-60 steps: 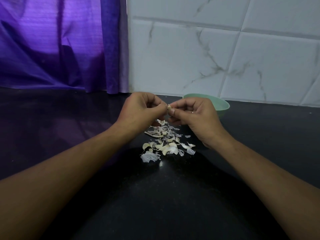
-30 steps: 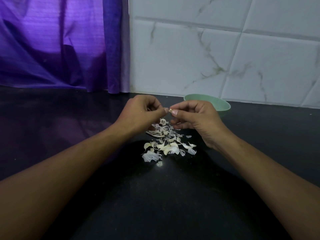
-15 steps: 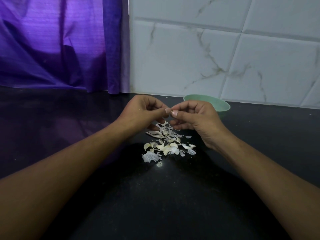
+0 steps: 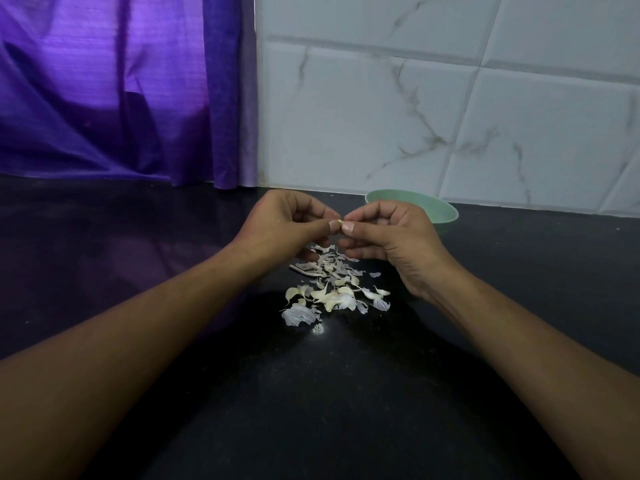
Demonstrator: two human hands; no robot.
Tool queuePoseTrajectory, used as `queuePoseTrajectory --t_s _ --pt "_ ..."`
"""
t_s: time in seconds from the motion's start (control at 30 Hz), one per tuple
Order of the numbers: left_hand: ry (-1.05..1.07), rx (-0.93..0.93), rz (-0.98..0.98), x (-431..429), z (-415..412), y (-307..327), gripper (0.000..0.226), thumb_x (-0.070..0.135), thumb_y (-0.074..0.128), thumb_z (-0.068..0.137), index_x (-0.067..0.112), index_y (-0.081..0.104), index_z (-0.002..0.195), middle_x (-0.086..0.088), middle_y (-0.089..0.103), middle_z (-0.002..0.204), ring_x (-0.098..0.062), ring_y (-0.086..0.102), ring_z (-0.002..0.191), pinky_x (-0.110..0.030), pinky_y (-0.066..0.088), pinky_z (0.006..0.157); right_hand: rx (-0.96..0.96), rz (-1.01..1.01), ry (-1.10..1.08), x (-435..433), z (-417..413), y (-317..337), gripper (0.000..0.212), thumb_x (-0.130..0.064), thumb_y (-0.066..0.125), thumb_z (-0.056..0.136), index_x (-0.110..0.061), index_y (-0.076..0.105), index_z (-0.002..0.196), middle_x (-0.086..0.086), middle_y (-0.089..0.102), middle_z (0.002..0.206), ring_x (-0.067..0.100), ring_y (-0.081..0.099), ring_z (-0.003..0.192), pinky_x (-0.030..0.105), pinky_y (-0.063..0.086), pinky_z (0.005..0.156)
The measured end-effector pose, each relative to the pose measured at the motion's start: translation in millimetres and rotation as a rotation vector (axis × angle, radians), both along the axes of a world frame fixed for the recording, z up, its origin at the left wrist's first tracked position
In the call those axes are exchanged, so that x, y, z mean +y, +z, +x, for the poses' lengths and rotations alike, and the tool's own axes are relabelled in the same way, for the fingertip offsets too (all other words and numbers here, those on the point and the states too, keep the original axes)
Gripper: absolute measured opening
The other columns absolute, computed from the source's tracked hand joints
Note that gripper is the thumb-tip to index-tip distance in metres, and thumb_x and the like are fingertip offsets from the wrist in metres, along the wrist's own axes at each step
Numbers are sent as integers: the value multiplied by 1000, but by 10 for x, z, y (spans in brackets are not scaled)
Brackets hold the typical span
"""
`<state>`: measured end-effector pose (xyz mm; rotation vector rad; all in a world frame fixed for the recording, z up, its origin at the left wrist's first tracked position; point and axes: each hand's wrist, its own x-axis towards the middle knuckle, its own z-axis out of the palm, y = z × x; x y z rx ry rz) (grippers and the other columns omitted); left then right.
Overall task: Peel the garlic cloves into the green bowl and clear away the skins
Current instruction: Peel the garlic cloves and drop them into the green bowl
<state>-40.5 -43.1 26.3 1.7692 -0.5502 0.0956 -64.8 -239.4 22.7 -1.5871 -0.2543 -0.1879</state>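
Left hand [image 4: 280,226] and right hand [image 4: 391,237] pinch one small pale garlic clove [image 4: 339,222]; round green bowl [image 4: 446,213] behind right fingers [image 4: 367,216], contents hidden

A small pale garlic clove [image 4: 339,222] is pinched between the fingertips of the left hand [image 4: 287,225] and the right hand [image 4: 391,233]; only a little of it shows; the skins [image 4: 330,289], thin, white and cream, lie in a loose heap on the dark counter [image 4: 311,410] just below it; the green bowl [image 4: 445,211] stands upright behind the right hand, partly hidden, its inside not visible.
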Motion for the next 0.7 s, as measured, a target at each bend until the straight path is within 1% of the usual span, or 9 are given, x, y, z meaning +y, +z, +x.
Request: queuePoseTrajectory --t_s 0.1,0.13,0.23,0.37,0.47,0.53,0.6,0.63,0.7 --pt "58 -45 37 -8 -1 -1 4 13 79 90 10 79 92 -9 78 80 -24 76 78 -54 65 73 -27 -8 -9 7 0 -7 13 4 77 85 6 71 97 31 74 94 33 76 83 41 65 76" --pt "84 -72 55 -11 -7 2 1 13 80 89 13 79 89 -8 78 78 -27 77 77 -55 65 71 -35 -14 -12 9 4 -10 13 5 77 85 6 71 97 31 74 94 35 75 84 43 64 77" --pt "153 -160 128 -19 -27 10 6 13 79 85 18 79 82 -5 76 72 -32 75 73 -52 64 63 -56 -44 -22 23 17 -19 15 5 77 85 10 70 97 31 74 90 34 75 80 43 64 76" --pt "182 -220 189 -15 -45 20 8 16 83 82 21 78 77 -1 75 67 -26 75 65 -47 64 57 -74 -94 -13 29 25 -27 14 3 78 85 9 71 96 29 75 87 34 76 79 44 64 78" --pt "181 -234 219 -2 -41 29 9 17 84 82 20 77 76 0 74 66 -22 74 63 -45 64 57 -74 -119 2 19 19 -18 16 2 77 86 10 71 98 29 75 88 33 76 79 44 64 78" --pt "161 -174 184 0 -27 33 7 15 80 84 18 77 78 -4 75 69 -28 76 69 -45 65 61 -70 -120 20 7 15 -6 16 1 76 88 9 71 101 30 74 91 33 75 79 44 64 77" --pt "125 -44 95 -14 -16 28 7 12 76 88 12 77 81 -8 77 74 -34 77 76 -44 66 66 -74 -117 31 -3 21 -3 16 -1 74 91 7 71 103 30 74 95 32 75 80 43 64 77" --pt "100 30 43 -24 -16 25 7 10 74 90 8 76 83 -9 77 76 -32 76 76 -41 64 66 -79 -120 31 -4 24 -5 15 -2 73 92 7 71 104 30 74 96 32 74 80 42 64 77" --pt "41 155 -54 -45 -28 18 8 7 70 93 1 74 90 -9 74 79 -22 72 74 -34 61 62 -95 -137 25 2 27 -12 15 -2 73 92 6 72 105 28 74 95 32 75 79 42 65 76"
